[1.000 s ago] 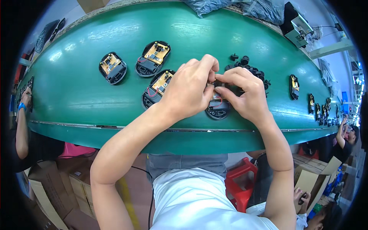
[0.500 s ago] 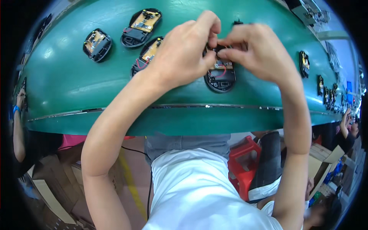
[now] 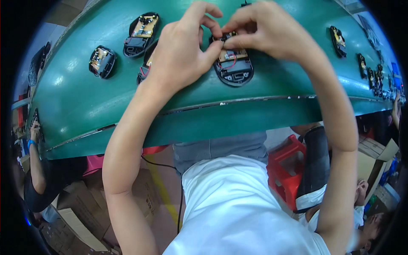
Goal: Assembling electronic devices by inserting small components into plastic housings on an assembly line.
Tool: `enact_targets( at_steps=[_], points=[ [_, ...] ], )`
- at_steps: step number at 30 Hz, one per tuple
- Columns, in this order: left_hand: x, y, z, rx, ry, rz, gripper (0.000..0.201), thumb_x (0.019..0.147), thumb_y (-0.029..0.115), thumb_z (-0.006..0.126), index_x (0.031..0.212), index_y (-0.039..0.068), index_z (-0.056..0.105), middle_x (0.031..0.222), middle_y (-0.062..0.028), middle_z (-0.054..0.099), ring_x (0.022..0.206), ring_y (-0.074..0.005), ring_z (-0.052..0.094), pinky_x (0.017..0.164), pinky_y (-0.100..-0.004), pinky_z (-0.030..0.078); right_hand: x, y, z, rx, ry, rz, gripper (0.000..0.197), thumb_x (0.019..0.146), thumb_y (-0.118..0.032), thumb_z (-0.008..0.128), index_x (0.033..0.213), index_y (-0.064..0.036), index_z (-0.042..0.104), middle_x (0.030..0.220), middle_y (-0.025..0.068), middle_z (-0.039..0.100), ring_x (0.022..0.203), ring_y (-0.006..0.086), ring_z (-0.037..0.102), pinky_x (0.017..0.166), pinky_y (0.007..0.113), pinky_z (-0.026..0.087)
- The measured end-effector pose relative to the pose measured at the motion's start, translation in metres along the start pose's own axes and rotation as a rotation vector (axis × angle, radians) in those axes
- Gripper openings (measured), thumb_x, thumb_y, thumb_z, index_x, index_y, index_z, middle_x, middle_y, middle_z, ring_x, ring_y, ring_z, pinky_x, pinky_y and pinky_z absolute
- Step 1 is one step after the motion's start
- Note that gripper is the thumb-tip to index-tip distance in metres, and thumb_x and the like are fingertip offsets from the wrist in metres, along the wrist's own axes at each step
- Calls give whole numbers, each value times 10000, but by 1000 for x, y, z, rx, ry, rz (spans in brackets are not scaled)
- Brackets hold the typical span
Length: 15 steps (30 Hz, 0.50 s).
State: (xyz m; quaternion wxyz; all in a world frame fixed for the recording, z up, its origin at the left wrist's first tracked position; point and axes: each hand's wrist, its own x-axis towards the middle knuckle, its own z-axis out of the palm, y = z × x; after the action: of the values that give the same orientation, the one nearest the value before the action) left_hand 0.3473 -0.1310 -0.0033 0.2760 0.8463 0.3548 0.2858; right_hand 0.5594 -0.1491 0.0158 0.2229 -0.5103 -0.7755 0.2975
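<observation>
An opened black computer mouse (image 3: 235, 70) lies on the green table in front of me, its tan circuit board, red wire and battery bay facing up. At its far end, my left hand (image 3: 182, 49) has thumb and curled fingers closed on the mouse's left edge. From the other side my right hand (image 3: 270, 32) pinches at the same end, over the board. Whatever small part sits between its fingertips is hidden. Just left of my left hand, another opened mouse (image 3: 146, 66) is partly covered by that hand and wrist.
Two more opened mice, a larger one (image 3: 141, 34) and a smaller one (image 3: 102, 61), lie at the left. Another mouse (image 3: 338, 41) lies at the right, before a cluster of several (image 3: 376, 80). A co-worker's hand (image 3: 35, 132) rests at the far left edge. A red stool (image 3: 289, 170) stands below.
The whole view has tilted and shifted a little. Both hands stay at the far end of the same mouse, their fingers slightly rearranged.
</observation>
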Motion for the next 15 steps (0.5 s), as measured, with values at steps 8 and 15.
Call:
enact_targets(
  at_steps=[8, 15],
  points=[
    [-3, -8, 8, 4, 143, 138, 466, 769, 36, 769, 1188, 51, 566, 885, -39, 716, 641, -153, 542, 619, -291, 479, -13, -11, 9, 69, 158, -1, 139, 859, -94, 782, 950, 5, 746, 762, 12, 663, 685, 76, 597, 643, 247, 492],
    [-5, -2, 2, 75, 200, 260, 451, 775, 11, 752, 1198, 49, 601, 1008, -97, 706, 826, -239, 650, 784, -358, 533, -8, -5, 15, -175, 369, -221, 179, 843, -147, 766, 994, -50, 768, 857, 92, 697, 696, 207, 631, 634, 365, 501]
  ],
)
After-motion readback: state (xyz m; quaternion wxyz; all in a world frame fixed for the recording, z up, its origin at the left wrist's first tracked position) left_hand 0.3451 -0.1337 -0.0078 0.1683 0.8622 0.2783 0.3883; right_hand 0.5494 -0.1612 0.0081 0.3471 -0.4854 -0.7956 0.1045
